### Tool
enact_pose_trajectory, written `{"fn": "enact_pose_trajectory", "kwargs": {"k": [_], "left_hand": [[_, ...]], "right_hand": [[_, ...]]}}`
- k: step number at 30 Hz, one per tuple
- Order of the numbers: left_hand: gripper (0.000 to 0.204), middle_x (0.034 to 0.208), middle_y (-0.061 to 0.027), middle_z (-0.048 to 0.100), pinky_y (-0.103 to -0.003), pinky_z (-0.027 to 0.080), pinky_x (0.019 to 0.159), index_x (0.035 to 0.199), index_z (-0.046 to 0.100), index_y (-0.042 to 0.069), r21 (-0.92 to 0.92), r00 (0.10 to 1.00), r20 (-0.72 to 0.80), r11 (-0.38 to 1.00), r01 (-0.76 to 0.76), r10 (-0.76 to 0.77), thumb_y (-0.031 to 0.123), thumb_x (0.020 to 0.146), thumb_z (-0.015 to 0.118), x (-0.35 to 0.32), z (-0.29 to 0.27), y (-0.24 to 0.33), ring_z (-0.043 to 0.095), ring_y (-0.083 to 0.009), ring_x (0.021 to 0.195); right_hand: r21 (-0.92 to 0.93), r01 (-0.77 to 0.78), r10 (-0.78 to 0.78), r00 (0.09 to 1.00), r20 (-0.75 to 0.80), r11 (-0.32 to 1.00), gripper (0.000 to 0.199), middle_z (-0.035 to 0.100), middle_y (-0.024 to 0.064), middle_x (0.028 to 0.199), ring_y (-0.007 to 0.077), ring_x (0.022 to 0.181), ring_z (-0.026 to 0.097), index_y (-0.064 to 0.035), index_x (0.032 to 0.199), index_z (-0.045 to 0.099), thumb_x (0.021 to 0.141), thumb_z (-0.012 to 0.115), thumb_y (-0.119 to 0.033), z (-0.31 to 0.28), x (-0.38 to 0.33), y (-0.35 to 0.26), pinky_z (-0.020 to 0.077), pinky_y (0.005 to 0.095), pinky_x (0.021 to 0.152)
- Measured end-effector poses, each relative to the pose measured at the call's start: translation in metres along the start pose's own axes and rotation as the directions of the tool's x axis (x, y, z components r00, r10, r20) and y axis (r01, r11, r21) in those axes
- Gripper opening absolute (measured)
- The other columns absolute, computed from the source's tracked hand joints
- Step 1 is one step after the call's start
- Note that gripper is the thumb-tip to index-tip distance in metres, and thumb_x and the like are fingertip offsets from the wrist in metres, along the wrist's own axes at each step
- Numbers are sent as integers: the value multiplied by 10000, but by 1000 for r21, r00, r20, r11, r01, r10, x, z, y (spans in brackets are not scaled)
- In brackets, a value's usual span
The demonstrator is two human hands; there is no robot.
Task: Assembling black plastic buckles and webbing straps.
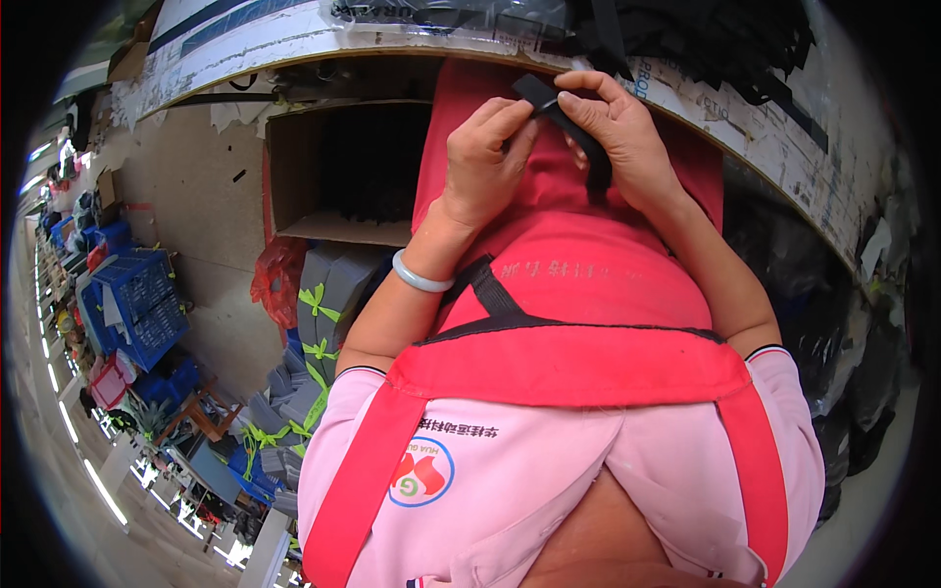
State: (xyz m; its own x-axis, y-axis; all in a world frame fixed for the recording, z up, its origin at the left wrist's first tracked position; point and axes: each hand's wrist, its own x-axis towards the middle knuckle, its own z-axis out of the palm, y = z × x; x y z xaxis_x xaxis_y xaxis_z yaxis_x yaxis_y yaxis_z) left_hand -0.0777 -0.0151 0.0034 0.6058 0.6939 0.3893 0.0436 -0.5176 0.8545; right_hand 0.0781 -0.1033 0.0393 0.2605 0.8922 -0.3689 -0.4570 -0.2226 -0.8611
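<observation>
Box point(345, 229) open-sided, dark contents point(377, 196) inside; left hand point(482, 162), right hand point(623, 135) both pinching black strap point(565, 120).

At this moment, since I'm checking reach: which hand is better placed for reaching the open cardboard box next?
Probably the left hand: it is nearer the cardboard box on that side, while the right hand grips the black strap.

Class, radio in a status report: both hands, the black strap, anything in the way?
Right hand gripping black strap; left hand fingertips at it, hold unclear. Strap bent, end hanging over red apron. Bench edge close beyond hands.
</observation>
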Motion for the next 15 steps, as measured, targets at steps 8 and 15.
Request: {"fn": "enact_pose_trajectory", "kwargs": {"k": [8, 15], "left_hand": [[201, 794, -97, 659, -195, 404, 440, 1039, 655, -30, -704, 662, 372, 267, 658, -651, 129, 922, 618, 7, -16, 17, 539, -105, 519], [253, 818, -116, 685, -220, 480, 424, 1011, 656, -68, -667, 738, 274, 431, 608, -617, 166, 917, 637, 7, -5, 11, 692, -190, 656]], "right_hand": [[-131, -4, 13, 998, 64, 991, 203, 616, -41, 814, 23, 692, 516, -70, 1046, 660, 903, 670, -214, -8, 5, 4, 431, 177, 615], [-374, 543, -549, 829, 101, 752, 70, 563, -30, 901, 39, 783, 516, -36, 954, 624, 890, 652, -41, 1, -2, -1, 433, 184, 709]]}}
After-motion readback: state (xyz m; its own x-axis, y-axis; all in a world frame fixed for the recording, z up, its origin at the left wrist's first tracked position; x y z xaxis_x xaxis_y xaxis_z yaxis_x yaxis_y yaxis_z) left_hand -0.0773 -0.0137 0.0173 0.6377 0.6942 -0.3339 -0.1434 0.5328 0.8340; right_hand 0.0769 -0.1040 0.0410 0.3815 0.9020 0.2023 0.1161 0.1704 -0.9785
